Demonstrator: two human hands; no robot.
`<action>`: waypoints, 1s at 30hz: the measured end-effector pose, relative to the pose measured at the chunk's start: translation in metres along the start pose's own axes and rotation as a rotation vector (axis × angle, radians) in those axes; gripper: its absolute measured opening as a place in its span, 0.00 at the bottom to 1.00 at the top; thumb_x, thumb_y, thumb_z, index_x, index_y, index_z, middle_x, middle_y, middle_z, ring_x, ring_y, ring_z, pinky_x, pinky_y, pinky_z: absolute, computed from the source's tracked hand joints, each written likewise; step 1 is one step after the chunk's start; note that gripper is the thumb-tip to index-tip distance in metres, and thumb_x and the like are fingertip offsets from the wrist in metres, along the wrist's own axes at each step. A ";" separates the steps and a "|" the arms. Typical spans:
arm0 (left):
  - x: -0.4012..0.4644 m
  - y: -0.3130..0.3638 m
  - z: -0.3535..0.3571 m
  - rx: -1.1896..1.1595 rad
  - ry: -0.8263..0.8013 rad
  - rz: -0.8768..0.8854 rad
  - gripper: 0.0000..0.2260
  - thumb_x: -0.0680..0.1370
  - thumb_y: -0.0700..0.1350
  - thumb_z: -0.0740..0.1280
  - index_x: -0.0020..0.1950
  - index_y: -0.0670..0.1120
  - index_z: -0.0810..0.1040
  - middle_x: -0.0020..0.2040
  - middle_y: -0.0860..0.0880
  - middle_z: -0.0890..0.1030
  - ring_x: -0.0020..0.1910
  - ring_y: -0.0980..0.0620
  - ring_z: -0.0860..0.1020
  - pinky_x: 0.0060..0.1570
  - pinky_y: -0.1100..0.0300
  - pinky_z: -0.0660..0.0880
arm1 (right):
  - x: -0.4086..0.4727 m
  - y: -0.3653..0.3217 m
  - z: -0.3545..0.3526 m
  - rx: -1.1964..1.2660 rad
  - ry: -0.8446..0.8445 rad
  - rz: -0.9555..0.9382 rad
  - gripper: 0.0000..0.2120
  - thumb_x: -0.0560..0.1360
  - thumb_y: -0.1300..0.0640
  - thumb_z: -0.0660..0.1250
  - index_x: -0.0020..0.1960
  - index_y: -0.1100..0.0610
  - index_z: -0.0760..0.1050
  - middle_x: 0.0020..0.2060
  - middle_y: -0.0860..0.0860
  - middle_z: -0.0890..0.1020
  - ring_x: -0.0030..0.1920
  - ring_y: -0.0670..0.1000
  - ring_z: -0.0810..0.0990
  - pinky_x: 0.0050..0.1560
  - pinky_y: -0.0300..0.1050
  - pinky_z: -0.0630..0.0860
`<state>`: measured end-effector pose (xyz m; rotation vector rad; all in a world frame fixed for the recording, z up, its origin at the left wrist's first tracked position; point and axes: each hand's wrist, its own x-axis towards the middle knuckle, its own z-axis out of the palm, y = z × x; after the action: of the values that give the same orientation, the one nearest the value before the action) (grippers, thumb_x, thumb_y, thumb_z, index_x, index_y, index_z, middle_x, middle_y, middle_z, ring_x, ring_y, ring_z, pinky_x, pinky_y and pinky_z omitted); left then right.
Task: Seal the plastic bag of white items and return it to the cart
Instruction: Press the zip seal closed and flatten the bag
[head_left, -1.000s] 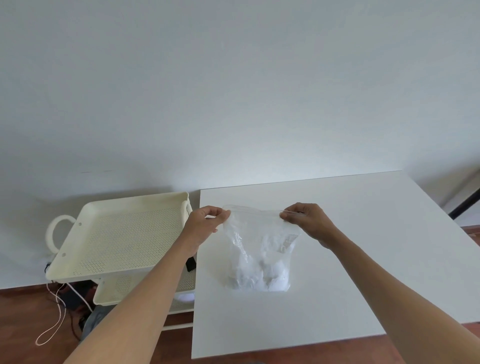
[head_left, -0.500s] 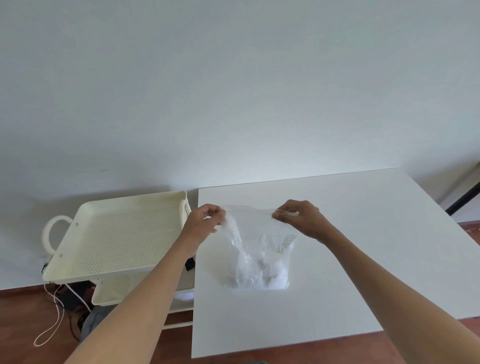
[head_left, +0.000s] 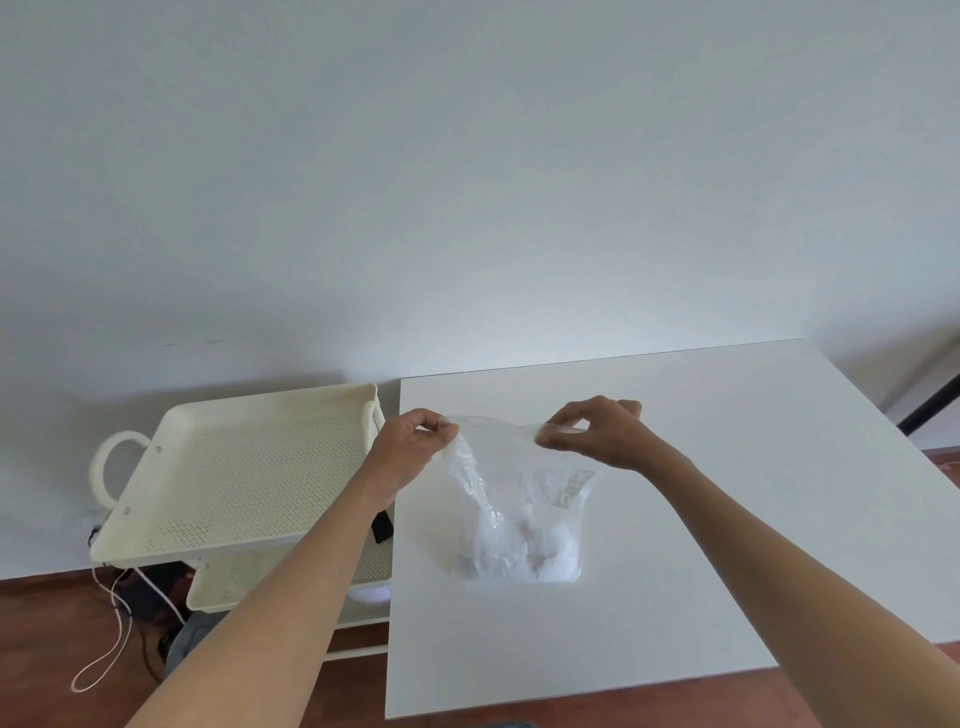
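**Bag mouth stretched between two pinches, cart to the left**

One white bench (head_left: 727, 467) carries one clear plastic bag (head_left: 519, 499), standing upright with its base on the surface. One cream cart (head_left: 244, 467) stands just beside the bench's left edge, nearer the left hand (head_left: 410, 452). The bag's top edge runs left to right between the grips: left hand pinches the left corner, right hand (head_left: 602, 436) pinches further along. The white items (head_left: 524, 551) bunch at the bottom; their number cannot be told.
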<state>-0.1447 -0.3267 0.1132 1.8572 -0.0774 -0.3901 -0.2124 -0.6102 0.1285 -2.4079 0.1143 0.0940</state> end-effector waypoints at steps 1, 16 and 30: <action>0.000 0.001 0.000 0.008 -0.003 -0.003 0.09 0.78 0.48 0.74 0.52 0.43 0.83 0.47 0.52 0.83 0.46 0.54 0.78 0.52 0.58 0.76 | 0.001 -0.001 0.000 -0.015 -0.001 -0.007 0.12 0.73 0.33 0.71 0.47 0.40 0.85 0.48 0.37 0.86 0.58 0.34 0.75 0.59 0.45 0.53; 0.004 0.010 -0.002 0.259 -0.053 0.148 0.09 0.78 0.47 0.74 0.53 0.43 0.83 0.52 0.52 0.85 0.53 0.56 0.80 0.47 0.71 0.71 | 0.009 -0.007 0.006 -0.039 -0.012 -0.033 0.09 0.76 0.37 0.70 0.45 0.40 0.83 0.49 0.36 0.85 0.56 0.29 0.69 0.60 0.45 0.53; 0.008 0.020 0.007 0.468 -0.094 0.209 0.08 0.78 0.49 0.73 0.53 0.45 0.82 0.52 0.55 0.82 0.53 0.56 0.79 0.48 0.70 0.71 | 0.011 -0.017 0.020 -0.071 0.027 -0.078 0.08 0.78 0.42 0.69 0.47 0.44 0.82 0.46 0.38 0.84 0.52 0.32 0.75 0.61 0.46 0.53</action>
<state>-0.1364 -0.3411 0.1282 2.2623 -0.4563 -0.3315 -0.1999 -0.5847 0.1243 -2.4818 0.0296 0.0296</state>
